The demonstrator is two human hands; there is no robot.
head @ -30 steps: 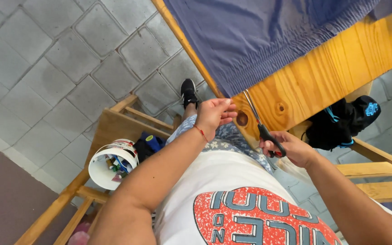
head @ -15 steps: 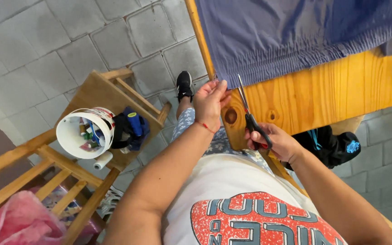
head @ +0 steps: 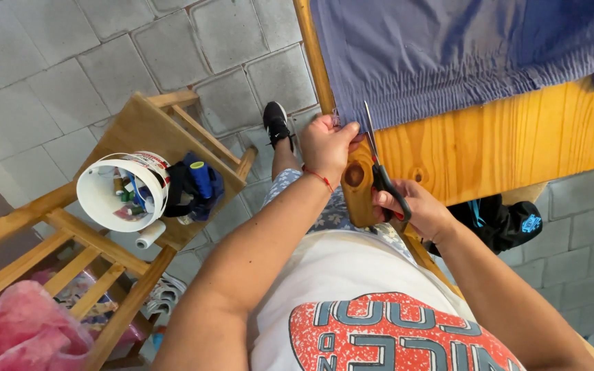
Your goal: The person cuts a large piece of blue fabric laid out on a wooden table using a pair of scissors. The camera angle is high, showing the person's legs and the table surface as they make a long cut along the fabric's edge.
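Blue-grey fabric (head: 462, 55) lies spread over the wooden table (head: 510, 148), its gathered edge running along the near side. Left hand (head: 328, 144) is closed right at the fabric's corner, fingertips pinching the hem at the table's edge. Right hand (head: 414, 209) sits lower, just beside it, fingers curled through the black handles of the scissors (head: 379, 168); the blades point up toward the pinched corner, tips almost touching the cloth next to the left hand. Off to the left, well apart, a white bucket (head: 104, 196) of sewing bits rests on a wooden rack (head: 70, 233), with a pink bag (head: 22, 330) below.
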